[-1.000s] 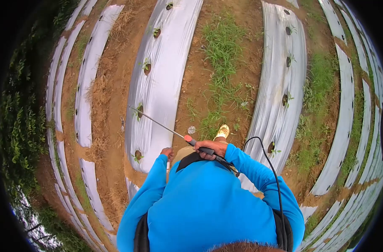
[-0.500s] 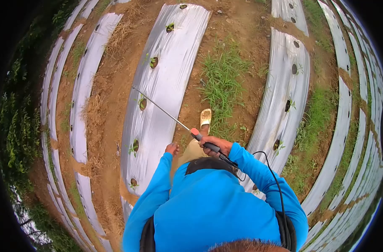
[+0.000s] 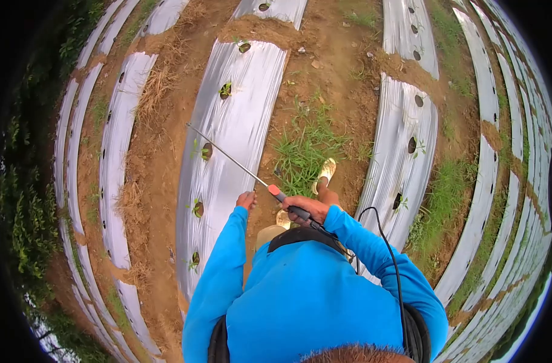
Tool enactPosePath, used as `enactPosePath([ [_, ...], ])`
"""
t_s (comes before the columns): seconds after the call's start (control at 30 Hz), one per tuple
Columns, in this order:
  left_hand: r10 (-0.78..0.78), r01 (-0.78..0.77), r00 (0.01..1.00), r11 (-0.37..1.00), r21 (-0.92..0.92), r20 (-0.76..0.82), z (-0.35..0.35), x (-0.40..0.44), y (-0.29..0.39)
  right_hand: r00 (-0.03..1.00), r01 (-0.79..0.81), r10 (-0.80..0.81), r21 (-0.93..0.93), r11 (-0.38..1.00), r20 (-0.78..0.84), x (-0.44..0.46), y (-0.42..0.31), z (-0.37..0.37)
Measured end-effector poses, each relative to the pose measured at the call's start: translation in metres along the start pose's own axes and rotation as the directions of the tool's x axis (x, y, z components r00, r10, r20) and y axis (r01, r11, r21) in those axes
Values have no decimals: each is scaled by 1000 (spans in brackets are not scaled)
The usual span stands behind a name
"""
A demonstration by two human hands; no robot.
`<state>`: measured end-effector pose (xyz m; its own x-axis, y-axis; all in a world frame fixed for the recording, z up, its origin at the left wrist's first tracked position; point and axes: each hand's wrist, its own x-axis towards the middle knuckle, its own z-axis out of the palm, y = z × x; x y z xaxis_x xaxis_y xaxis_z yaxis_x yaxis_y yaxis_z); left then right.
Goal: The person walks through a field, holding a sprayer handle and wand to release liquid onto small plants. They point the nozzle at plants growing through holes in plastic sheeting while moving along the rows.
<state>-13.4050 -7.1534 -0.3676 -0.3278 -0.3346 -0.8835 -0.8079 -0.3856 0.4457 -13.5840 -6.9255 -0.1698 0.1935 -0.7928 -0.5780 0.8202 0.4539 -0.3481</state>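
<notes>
My right hand (image 3: 310, 207) is wrapped around the dark handle of a sprayer wand (image 3: 229, 156). The wand has a red-orange part at the front of its grip and a thin metal tube pointing up and left. Its tip hangs over the left edge of the silver plastic mulch (image 3: 243, 115), near a seedling (image 3: 204, 151) in a planting hole. A black hose (image 3: 390, 247) loops from the handle past my right sleeve. My left hand (image 3: 247, 200) hangs beside the mulch with its fingers curled and nothing visible in it.
Further silver mulch rows (image 3: 403, 145) with seedlings run on both sides. Brown soil and a patch of grass (image 3: 309, 151) lie in the furrow ahead, where my light-coloured shoe (image 3: 327, 172) steps. Dry straw (image 3: 158, 91) lies to the left. Dark straps cross my blue shirt.
The rows have slid down the view as I walk forward. A shoe has swung ahead and right, and a second shoe shows behind it. The wand stays in my right hand.
</notes>
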Motion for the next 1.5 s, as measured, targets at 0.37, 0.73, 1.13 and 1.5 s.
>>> enactPosePath([
  [0.37, -179, 186, 980, 979, 83, -85, 88, 32, 173, 996, -85, 87, 208, 974, 0, -20, -240, -158],
  [0.73, -57, 57, 998, 994, 92, -7, 136, 149, 380, 966, 79, -115, -158, 984, -231, 14, -456, -240],
  [1.13, 14, -14, 1000, 999, 42, 0, 153, 313, 679, 969, -246, 202, 472, 846, 143, 16, -732, -337],
  [1.5, -145, 147, 989, 982, 115, -27, 194, 417, 863, 985, -174, 160, 423, 889, 68, 25, -941, -462],
])
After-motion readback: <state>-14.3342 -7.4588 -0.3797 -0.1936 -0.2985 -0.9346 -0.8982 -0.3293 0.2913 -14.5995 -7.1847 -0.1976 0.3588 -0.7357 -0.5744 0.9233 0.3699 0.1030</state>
